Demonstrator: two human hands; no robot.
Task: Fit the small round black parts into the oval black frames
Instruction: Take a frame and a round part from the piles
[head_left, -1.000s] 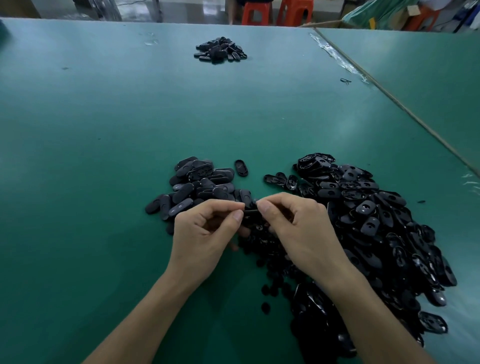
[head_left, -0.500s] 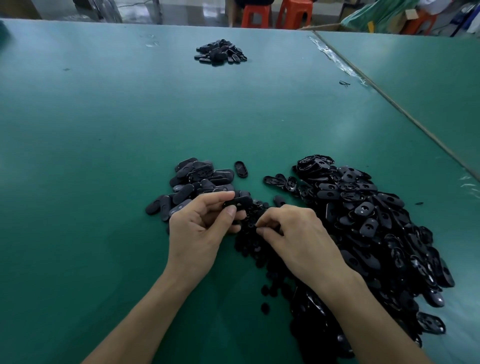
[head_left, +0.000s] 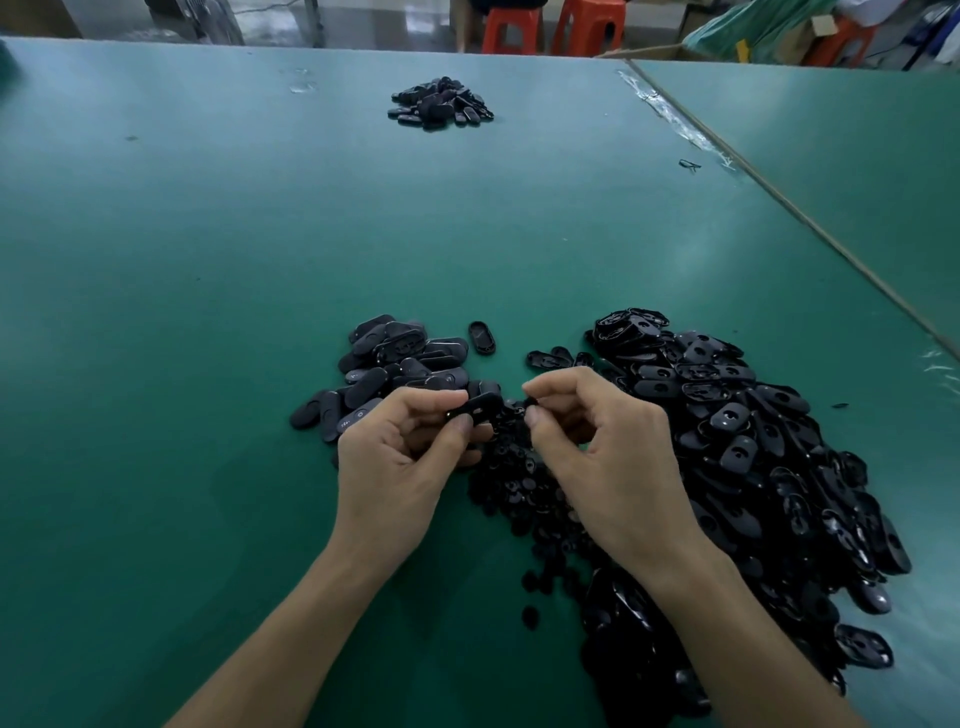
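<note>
Fitting is under way, with 1 frame in hand and most of the heap waiting.

The left hand (head_left: 400, 457) is pinching an oval black frame (head_left: 480, 405) between thumb and fingers (head_left: 431, 397), while the right hand (head_left: 608, 457) is pinching a small round black part (head_left: 530, 402) just beside the frame's end, seemingly not yet seated. The smaller left pile (head_left: 395, 364) is looking finished. The far larger right pile (head_left: 753, 467) of open frames and the loose round parts (head_left: 514, 483) are lying on the green surface (head_left: 208, 312), so most of the work seems to be waiting.
</note>
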